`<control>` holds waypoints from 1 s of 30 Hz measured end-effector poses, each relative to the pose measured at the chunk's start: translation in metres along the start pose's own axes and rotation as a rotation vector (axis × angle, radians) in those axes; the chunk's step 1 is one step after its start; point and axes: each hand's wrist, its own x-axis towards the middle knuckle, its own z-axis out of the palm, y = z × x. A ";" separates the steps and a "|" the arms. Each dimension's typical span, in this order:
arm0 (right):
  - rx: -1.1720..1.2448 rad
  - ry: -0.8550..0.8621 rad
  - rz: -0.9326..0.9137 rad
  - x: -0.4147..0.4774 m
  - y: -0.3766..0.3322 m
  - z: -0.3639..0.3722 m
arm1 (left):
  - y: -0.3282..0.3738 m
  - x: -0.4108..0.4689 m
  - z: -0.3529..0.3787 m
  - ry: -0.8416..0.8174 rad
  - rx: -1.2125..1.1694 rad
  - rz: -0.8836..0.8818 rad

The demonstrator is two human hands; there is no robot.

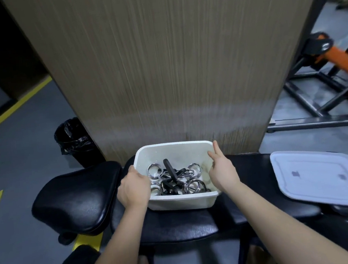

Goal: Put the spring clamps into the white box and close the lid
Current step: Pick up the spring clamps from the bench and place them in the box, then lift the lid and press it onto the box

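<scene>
A white box [181, 201] stands on a black padded seat [177, 224] in front of me, open at the top. Inside lie several black spring clamps [170, 172] tangled with shiny metal rings [154, 169]. My left hand [132, 188] grips the box's left rim, fingers curled over the edge. My right hand [223, 171] hovers over the box's right side with its fingers apart, two of them stretched toward the far right corner, holding nothing. The white lid [320, 179] lies flat on the padded bench to the right, apart from the box.
A tall wood-grain panel [174, 68] rises right behind the box. A second black seat [75, 197] is at the left, a bin with a black bag [74, 138] behind it. Black metal frames and orange equipment [335, 58] stand at the right.
</scene>
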 end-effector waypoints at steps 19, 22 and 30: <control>0.162 0.281 0.283 -0.044 0.134 -0.063 | 0.122 -0.128 0.044 -0.314 0.146 0.744; -0.003 0.266 0.325 -0.037 0.173 -0.059 | 0.134 -0.131 0.063 -0.230 0.283 0.700; -0.400 0.308 0.297 -0.031 0.201 -0.029 | 0.132 -0.128 0.079 -0.150 0.367 0.674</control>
